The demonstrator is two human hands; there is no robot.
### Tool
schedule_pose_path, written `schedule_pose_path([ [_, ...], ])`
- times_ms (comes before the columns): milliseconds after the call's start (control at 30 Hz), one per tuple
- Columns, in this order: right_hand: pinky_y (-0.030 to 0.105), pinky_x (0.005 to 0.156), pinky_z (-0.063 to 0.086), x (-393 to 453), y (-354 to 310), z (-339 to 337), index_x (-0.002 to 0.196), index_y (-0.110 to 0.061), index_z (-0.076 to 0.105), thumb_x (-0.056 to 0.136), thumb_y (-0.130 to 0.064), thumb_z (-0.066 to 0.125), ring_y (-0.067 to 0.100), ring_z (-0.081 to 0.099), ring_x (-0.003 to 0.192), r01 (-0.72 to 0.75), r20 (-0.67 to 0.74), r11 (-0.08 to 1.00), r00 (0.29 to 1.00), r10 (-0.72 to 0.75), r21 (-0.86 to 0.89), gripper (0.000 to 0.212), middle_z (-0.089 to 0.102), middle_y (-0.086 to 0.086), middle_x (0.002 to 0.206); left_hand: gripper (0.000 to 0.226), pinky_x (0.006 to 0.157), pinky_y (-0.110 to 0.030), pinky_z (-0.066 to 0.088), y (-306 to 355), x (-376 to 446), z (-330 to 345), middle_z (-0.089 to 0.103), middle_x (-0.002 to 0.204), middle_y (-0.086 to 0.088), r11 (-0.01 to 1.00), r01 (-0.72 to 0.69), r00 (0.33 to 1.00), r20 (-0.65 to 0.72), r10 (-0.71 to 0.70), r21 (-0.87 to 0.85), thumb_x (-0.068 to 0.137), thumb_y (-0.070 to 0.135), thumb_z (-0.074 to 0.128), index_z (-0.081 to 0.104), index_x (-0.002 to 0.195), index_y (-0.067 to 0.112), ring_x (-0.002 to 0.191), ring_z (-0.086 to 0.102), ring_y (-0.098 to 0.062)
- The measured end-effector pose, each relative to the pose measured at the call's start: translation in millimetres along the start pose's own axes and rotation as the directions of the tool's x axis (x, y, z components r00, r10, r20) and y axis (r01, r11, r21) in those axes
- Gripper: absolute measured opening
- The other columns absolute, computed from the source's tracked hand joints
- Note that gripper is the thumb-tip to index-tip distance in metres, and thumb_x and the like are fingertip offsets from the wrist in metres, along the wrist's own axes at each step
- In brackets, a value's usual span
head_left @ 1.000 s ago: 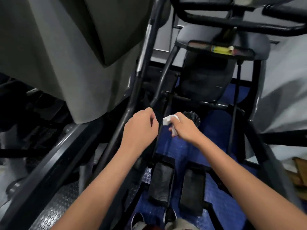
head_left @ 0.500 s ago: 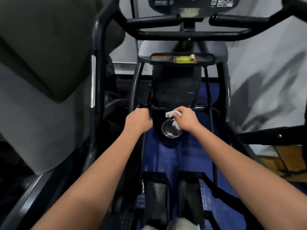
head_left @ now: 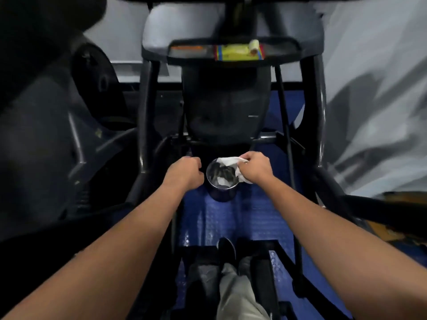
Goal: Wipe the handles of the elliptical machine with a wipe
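At nine o'clock of the small metal bin (head_left: pixel 221 181), the left hand (head_left: pixel 184 173) is curled into a fist close against a dark bar of the elliptical machine (head_left: pixel 225 107); whether it grips that bar I cannot tell. A second ago the view tilted left and took in a handlebar above; now it has swung down and squared on the machine's base, and both hands have gone lower toward the bin. To my reading the wiping is over or paused, and the wipe (head_left: pixel 228 160) is about to be dropped. Crumpled and white, it hangs at twelve to three o'clock over the bin's open mouth, its long axis running roughly nine to three, the free end pointing left over the rim and a tail hanging below the fist. At three o'clock the right hand (head_left: pixel 255 168) pinches it with curled fingers. No handle shows now.
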State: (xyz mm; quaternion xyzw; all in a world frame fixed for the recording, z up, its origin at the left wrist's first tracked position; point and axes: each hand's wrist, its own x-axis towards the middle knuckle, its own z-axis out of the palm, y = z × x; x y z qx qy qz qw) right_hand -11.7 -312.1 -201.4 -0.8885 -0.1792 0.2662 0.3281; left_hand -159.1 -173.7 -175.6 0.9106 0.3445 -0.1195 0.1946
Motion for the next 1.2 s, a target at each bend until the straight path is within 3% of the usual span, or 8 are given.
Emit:
schedule_pose_path([
  [133, 0.025, 0.071, 0.049, 95, 55, 51, 0.097, -0.026, 0.076, 0.087, -0.022, 0.063, 0.019, 0.067, 0.089, -0.053, 0.012, 0.997, 0.998, 0.054, -0.064, 0.017, 0.074, 0.000, 0.099, 0.031, 0.095, -0.042, 0.055, -11, 83, 65, 0.065, 0.124, -0.008, 1.000, 0.011, 0.998, 0.061, -0.011, 0.012, 0.093, 0.023, 0.057, 0.066, 0.122, 0.015, 0.112, 0.064, -0.031],
  [300, 0.029, 0.082, 0.051, 193, 132, 131, 0.117, -0.019, 0.074, 0.087, -0.030, 0.062, 0.031, 0.068, 0.109, -0.083, 0.043, 0.978, 0.995, 0.092, -0.191, 0.034, 0.072, 0.009, 0.119, 0.029, 0.095, -0.042, 0.055, -37, 167, 157, 0.067, 0.124, -0.007, 0.999, 0.012, 0.994, 0.110, -0.018, 0.049, 0.095, 0.024, 0.055, 0.066, 0.121, 0.019, 0.113, 0.065, -0.033],
  [533, 0.027, 0.084, 0.049, 295, 208, 237, 0.108, -0.014, 0.077, 0.089, -0.013, 0.056, 0.031, 0.066, 0.113, 0.069, 0.142, 0.930, 0.990, -0.018, -0.362, 0.028, 0.073, 0.011, 0.116, 0.039, 0.104, -0.046, 0.049, -79, 257, 275, 0.061, 0.135, -0.012, 0.990, 0.071, 0.971, 0.220, -0.096, 0.118, 0.096, 0.026, 0.054, 0.061, 0.132, 0.015, 0.122, 0.060, -0.036],
  [633, 0.032, 0.091, 0.051, 330, 231, 269, 0.114, -0.013, 0.073, 0.090, -0.013, 0.059, 0.034, 0.065, 0.114, 0.047, 0.174, 0.940, 0.985, 0.014, -0.339, 0.028, 0.071, 0.014, 0.118, 0.037, 0.104, -0.044, 0.050, -93, 293, 308, 0.062, 0.133, -0.012, 0.989, 0.112, 0.965, 0.227, -0.132, 0.099, 0.096, 0.027, 0.055, 0.061, 0.131, 0.015, 0.120, 0.061, -0.035],
  [733, 0.034, 0.093, 0.053, 365, 245, 291, 0.110, -0.013, 0.074, 0.086, -0.013, 0.061, 0.031, 0.068, 0.111, 0.039, 0.158, 0.950, 0.987, 0.011, -0.310, 0.027, 0.073, 0.014, 0.113, 0.035, 0.101, -0.045, 0.052, -101, 328, 330, 0.065, 0.129, -0.013, 0.990, 0.115, 0.972, 0.197, -0.130, 0.087, 0.094, 0.025, 0.056, 0.064, 0.126, 0.015, 0.118, 0.062, -0.036],
  [933, 0.031, 0.097, 0.051, 400, 258, 306, 0.102, -0.010, 0.075, 0.086, -0.013, 0.058, 0.031, 0.066, 0.116, 0.135, 0.257, 0.909, 0.966, -0.031, -0.395, 0.024, 0.074, 0.014, 0.113, 0.027, 0.089, -0.043, 0.054, -98, 370, 344, 0.068, 0.117, -0.014, 0.994, 0.070, 0.986, 0.146, -0.081, 0.078, 0.089, 0.023, 0.057, 0.069, 0.112, 0.014, 0.106, 0.065, -0.039],
  [1100, 0.028, 0.096, 0.050, 382, 252, 293, 0.104, -0.021, 0.076, 0.088, -0.015, 0.058, 0.025, 0.067, 0.115, 0.038, 0.187, 0.953, 0.982, 0.020, -0.301, 0.025, 0.074, 0.007, 0.116, 0.025, 0.085, -0.042, 0.055, -88, 369, 329, 0.070, 0.110, -0.013, 0.996, 0.041, 0.989, 0.140, -0.052, 0.079, 0.087, 0.021, 0.059, 0.069, 0.108, 0.013, 0.099, 0.067, -0.038],
  [1200, 0.032, 0.095, 0.053, 363, 235, 277, 0.112, -0.014, 0.074, 0.090, -0.017, 0.059, 0.032, 0.066, 0.114, -0.012, 0.172, 0.956, 0.983, 0.065, -0.293, 0.027, 0.071, 0.014, 0.119, 0.030, 0.092, -0.045, 0.056, -82, 358, 312, 0.069, 0.116, -0.013, 0.998, 0.018, 0.994, 0.111, -0.024, 0.053, 0.088, 0.023, 0.056, 0.069, 0.114, 0.015, 0.104, 0.066, -0.039],
])
